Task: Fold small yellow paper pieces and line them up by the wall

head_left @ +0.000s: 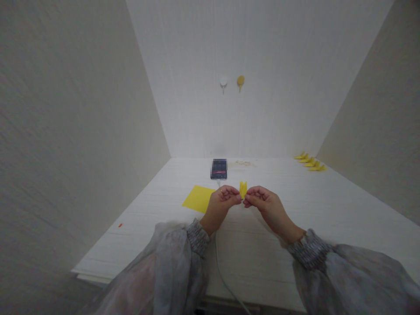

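Note:
Between my two hands stands a small folded piece of yellow paper (243, 189), upright and with pointed tips at its top. My left hand (226, 200) pinches its lower left side with thumb and fingers. On the lower right side, my right hand (264, 202) pinches the same paper. Both hands are above the white table, and the fingertips cover the paper's bottom. A flat yellow paper sheet (197, 197) lies on the table, partly hidden behind my left hand.
A phone (219, 169) lies near the back wall, with a white cable (219, 258) running to the front edge. Several folded yellow paper pieces (311, 162) sit in a row at the back right. An orange scrap (120, 225) lies left. Two hooks (240, 80) are on the wall.

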Motion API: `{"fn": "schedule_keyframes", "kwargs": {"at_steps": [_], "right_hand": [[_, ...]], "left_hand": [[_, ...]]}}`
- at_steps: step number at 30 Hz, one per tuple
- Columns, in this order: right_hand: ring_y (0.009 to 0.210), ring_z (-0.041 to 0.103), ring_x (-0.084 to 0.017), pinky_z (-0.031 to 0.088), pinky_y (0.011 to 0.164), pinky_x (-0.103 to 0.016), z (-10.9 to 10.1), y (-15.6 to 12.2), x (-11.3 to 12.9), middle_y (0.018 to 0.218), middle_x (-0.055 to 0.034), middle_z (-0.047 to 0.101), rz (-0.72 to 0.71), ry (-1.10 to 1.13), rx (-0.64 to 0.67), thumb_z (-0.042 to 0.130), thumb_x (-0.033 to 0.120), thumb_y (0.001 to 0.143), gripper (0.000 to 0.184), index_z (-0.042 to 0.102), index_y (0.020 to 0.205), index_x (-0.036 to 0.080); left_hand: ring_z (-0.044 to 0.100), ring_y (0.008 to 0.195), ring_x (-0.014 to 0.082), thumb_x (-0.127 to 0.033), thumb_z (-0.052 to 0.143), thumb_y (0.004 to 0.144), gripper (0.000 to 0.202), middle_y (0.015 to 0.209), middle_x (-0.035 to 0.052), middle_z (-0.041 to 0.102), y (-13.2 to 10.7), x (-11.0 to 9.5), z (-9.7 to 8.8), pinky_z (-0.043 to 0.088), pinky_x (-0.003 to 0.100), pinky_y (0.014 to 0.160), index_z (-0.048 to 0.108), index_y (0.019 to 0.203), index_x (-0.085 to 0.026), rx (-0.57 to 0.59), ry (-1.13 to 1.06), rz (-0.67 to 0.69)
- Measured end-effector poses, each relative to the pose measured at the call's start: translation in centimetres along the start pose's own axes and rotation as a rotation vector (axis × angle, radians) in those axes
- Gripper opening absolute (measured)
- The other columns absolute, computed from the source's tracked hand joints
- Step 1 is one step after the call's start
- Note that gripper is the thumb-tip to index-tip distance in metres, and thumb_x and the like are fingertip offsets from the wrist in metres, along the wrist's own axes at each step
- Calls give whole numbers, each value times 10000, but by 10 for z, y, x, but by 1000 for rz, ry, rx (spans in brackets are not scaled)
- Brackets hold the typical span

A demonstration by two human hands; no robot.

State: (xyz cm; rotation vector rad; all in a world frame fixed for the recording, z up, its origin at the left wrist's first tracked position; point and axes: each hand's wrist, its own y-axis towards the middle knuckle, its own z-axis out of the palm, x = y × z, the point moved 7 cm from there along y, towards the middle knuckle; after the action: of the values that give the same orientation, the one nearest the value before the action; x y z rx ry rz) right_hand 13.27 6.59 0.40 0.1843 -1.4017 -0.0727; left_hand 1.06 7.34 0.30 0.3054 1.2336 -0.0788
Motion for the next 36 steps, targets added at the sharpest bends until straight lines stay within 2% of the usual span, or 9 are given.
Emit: {"fn": "schedule_keyframes", "kwargs": {"at_steps": [4,14,18,24,31,36], "right_hand": [[555,560,-114,452,593,-267,-1,1,-1,593,16,609,-9,-10,-4,650,238,610,126,569,683,175],[473,533,-108,445,502,-253,-1,3,2,520,32,570,-44,-132,-16,650,289,615,190,514,685,176],[437,534,-111,451,478,-252,-2,4,-2,479,28,571,-3,-204,-15,640,328,614,213,521,672,162],[453,558,-115,470,476,-243,2,2,-4,493,8,600,34,-183,23,621,345,628,219,573,687,139],[440,558,-107,478,471,-232,-2,-1,3,503,6,618,-8,-135,-39,638,300,628,194,601,726,136],[448,564,-108,482,465,-230,-2,-3,10,530,2,628,-61,-191,-60,631,286,637,186,621,749,137]], "left_hand": [[536,592,75,-210,650,594,185,637,-12,577,0,0,0,422,227,620,548,724,-125,7,12,12],[528,586,80,-233,654,584,194,618,-9,569,1,0,-1,423,235,612,556,715,-129,-8,35,24],[531,594,82,-241,650,586,199,631,-7,577,1,-1,-2,425,232,614,558,722,-128,-23,100,46],[553,626,93,-227,649,590,205,664,7,593,1,-1,-3,435,238,635,558,743,-127,-32,125,38],[545,615,77,-201,643,603,221,676,8,592,1,-3,1,432,220,627,551,787,-121,-24,46,23],[554,679,95,-224,628,624,234,761,32,603,0,-3,2,435,242,674,563,829,-129,-12,97,59]]}}
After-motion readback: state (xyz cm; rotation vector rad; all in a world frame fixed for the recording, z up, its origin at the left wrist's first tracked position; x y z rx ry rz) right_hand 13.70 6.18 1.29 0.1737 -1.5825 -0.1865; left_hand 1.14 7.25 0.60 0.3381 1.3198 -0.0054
